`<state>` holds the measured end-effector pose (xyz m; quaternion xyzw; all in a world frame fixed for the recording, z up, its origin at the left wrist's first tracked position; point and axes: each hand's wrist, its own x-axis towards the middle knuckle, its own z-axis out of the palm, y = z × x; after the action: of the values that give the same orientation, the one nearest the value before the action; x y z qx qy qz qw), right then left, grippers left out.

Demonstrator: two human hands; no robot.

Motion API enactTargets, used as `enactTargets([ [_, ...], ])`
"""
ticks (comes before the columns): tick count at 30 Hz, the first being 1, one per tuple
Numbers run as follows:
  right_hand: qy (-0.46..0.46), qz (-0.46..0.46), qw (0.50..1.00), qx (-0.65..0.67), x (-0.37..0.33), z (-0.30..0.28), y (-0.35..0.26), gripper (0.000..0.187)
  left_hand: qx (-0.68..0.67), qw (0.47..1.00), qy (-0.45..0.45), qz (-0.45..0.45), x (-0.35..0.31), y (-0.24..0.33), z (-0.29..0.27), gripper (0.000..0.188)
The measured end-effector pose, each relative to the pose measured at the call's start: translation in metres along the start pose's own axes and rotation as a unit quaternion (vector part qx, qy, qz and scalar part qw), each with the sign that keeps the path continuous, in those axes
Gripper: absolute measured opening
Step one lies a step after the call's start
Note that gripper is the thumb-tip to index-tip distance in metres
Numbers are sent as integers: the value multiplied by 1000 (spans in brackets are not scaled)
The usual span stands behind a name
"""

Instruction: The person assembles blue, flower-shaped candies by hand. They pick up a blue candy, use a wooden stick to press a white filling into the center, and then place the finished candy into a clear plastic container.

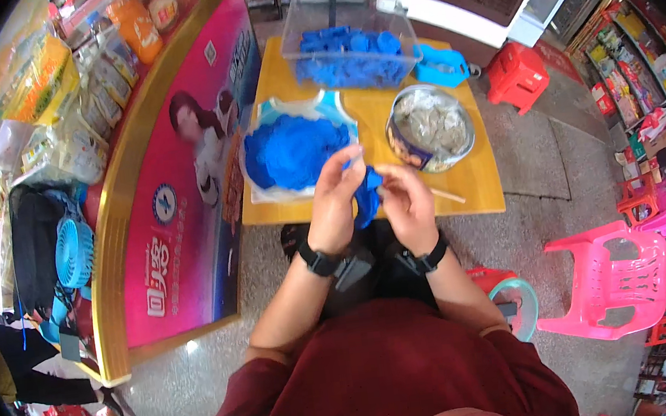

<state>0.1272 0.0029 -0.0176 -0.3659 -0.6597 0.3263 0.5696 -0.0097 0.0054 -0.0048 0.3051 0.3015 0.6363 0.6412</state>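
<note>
Both hands are closed on a small, bright blue piece (366, 201) above the near edge of the wooden table; its exact kind cannot be made out. My left hand (334, 201) grips it from the left with the thumb raised. The fingertips of my right hand (408, 203) pinch its upper right side. Just beyond my left hand, a pale basin (258, 190) holds a heap of blue material (294, 152). To the right stands a round tin (410, 152) with clear crumpled plastic inside. A see-through bin (303, 21) at the table's far side contains many blue pieces (348, 50).
A light blue dustpan-like object (441, 64) lies at the table's (474, 184) far right corner. A thin stick (448, 195) rests near the right front. A pink-panelled counter (181, 168) borders the left. Red stool (517, 76) and pink chair (616, 278) stand on the right.
</note>
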Motion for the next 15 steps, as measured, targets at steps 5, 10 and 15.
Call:
enactTargets([
  [5, 1, 95, 993, 75, 2, 4, -6, 17, 13, 999, -27, -28, -6, 10, 3, 33],
  [10, -13, 102, 994, 44, 1, 8, -8, 13, 66, 997, -31, -10, 4, -1, -9, 37],
  [15, -13, 152, 983, 103, -1, 3, 6, 17, 121, 988, -92, -23, 10, 11, -20, 34],
])
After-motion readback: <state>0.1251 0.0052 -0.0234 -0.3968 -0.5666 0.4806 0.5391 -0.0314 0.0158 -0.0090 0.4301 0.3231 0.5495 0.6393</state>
